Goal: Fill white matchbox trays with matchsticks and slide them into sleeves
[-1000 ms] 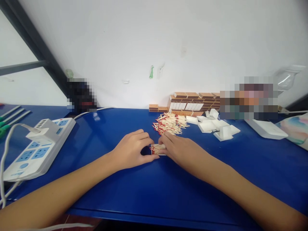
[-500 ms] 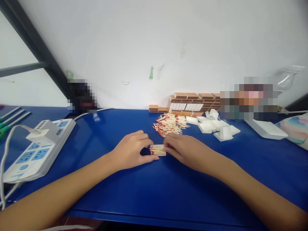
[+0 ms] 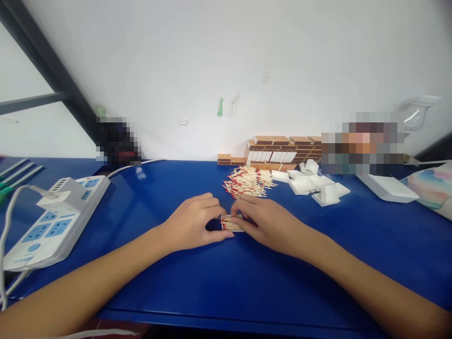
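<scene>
A small white matchbox tray [image 3: 226, 229] filled with red-tipped matches lies on the blue table between my hands. My left hand [image 3: 197, 220] grips the tray at its left end, the thumb along the near side and the fingers at the far side. Over the right part of the tray, my right hand [image 3: 260, 219] has its thumb and forefinger brought together at the matches; whether a match is pinched between them is hard to see. Just behind the hands lies a loose pile of matches [image 3: 249, 181].
Empty white trays [image 3: 306, 184] lie scattered right of the pile. Stacked brown matchboxes [image 3: 305, 149] stand against the wall. A white power strip [image 3: 67, 221] with a plugged-in adapter and cable lies at left. A white box [image 3: 387, 188] sits at right.
My right hand has moved left from the tray's right end, over the matches in it. My left hand keeps its hold on the tray.
</scene>
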{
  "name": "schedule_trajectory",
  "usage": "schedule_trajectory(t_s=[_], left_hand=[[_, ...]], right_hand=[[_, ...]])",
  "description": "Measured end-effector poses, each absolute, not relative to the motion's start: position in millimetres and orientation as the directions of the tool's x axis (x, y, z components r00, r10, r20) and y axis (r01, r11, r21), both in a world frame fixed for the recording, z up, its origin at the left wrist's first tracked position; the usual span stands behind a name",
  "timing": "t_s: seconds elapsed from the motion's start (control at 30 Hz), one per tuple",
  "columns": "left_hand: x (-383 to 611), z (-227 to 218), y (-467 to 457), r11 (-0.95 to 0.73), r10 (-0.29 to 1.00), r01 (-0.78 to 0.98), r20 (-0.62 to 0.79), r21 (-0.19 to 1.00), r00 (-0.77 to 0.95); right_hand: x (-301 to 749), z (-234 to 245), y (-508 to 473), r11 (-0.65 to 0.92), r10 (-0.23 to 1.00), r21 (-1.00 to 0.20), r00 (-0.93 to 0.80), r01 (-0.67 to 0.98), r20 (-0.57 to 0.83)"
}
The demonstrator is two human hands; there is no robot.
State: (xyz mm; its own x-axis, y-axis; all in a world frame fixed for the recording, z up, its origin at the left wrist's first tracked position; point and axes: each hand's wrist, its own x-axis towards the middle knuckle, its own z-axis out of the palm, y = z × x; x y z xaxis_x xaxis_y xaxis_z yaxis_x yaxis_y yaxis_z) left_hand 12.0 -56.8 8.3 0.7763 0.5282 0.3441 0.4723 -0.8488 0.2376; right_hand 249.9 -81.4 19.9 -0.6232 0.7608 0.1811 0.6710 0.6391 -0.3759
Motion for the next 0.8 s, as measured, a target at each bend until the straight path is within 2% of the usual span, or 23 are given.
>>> schedule_trajectory(t_s=[0.1, 0.37, 0.63, 0.8], left_hand=[[13.0, 9.8, -57.6, -0.854, 0.518, 0.457, 0.330, 0.247, 0.789], [12.6, 9.5, -56.1, -0.862, 0.504, 0.441, 0.337, 0.251, 0.795], [13.1, 9.2, -57.3, -0.862, 0.505, 0.445, 0.338, 0.242, 0.794], [13.4, 9.3, -57.4, -0.861, 0.506, 0.442, 0.343, 0.249, 0.791]], right_hand=[[247.5, 20.7, -83.7, 0.639, 0.755, -0.425, -0.627, 0.641, 0.191], [243.4, 12.7, -82.5, 0.660, 0.728, -0.442, -0.663, 0.608, 0.175], [248.5, 15.1, -80.6, 0.678, 0.724, -0.376, -0.660, 0.631, 0.199], [248.1, 18.4, -81.8, 0.678, 0.719, -0.394, -0.672, 0.620, 0.179]])
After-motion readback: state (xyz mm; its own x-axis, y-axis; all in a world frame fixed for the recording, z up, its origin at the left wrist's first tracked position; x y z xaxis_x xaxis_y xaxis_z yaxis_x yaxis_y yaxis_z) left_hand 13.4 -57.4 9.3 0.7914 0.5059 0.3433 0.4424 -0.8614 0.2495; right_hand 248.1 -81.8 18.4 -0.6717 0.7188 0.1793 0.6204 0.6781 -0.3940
